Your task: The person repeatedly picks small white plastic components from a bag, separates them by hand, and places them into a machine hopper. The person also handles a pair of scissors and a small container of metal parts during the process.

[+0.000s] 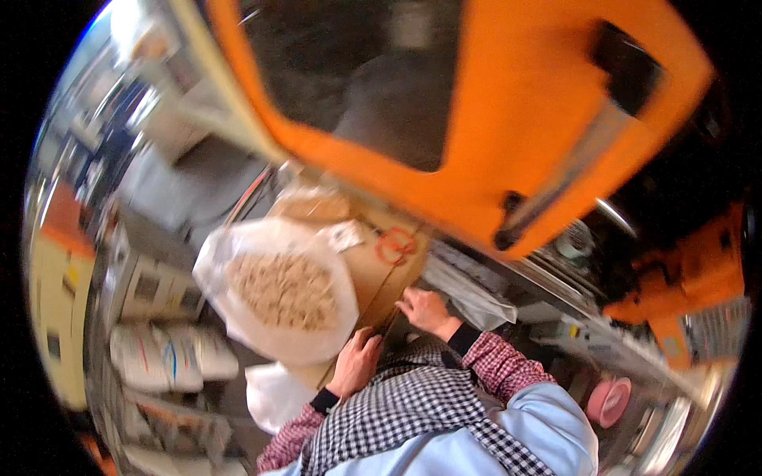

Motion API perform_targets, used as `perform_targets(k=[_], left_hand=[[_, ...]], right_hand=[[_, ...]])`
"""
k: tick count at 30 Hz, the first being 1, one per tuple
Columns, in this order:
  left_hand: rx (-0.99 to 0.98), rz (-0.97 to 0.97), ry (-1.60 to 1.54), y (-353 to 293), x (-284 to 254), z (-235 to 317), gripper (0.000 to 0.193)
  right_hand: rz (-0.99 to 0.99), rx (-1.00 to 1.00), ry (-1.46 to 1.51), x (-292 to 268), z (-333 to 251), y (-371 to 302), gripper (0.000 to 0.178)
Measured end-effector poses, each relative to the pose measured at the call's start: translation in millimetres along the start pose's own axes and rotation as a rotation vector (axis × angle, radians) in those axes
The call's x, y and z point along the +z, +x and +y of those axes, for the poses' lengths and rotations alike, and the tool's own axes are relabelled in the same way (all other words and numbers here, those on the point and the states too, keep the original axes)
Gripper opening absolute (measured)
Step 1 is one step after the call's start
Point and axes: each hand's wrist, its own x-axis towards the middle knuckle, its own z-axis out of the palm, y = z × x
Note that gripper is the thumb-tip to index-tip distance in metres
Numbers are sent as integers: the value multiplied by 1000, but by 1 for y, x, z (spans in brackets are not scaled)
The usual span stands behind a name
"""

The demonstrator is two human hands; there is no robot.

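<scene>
In front of me lies a brown cardboard surface [379, 278], which looks like the top of a box. My left hand [355, 365] grips its near edge, fingers bent over it, close beside a white plastic bag [341, 278]. That bag stands open on the cardboard, full of small beige pieces [286, 292] whose kind I cannot make out. Further right, my right hand [427, 308] has its fingers curled at the cardboard's right edge. A red ring-shaped item or mark [395, 246] shows on the cardboard ahead of that hand, with a small white packet [343, 236] to its left.
A large orange machine door [524, 95] with a dark window and a long handle leans over the far side. White sacks [175, 357] lie at the left beside a grey cabinet [151, 285]. A pink round container [609, 401] sits at the lower right.
</scene>
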Motion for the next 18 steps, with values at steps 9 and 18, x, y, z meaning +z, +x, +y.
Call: perform_targets(k=[9, 18], left_hand=[[360, -113, -117, 57, 29, 27, 21], [323, 143, -119, 128, 22, 88, 31]], right_hand=[[452, 6, -215, -74, 5, -109, 21], [877, 387, -217, -165, 90, -153, 12]])
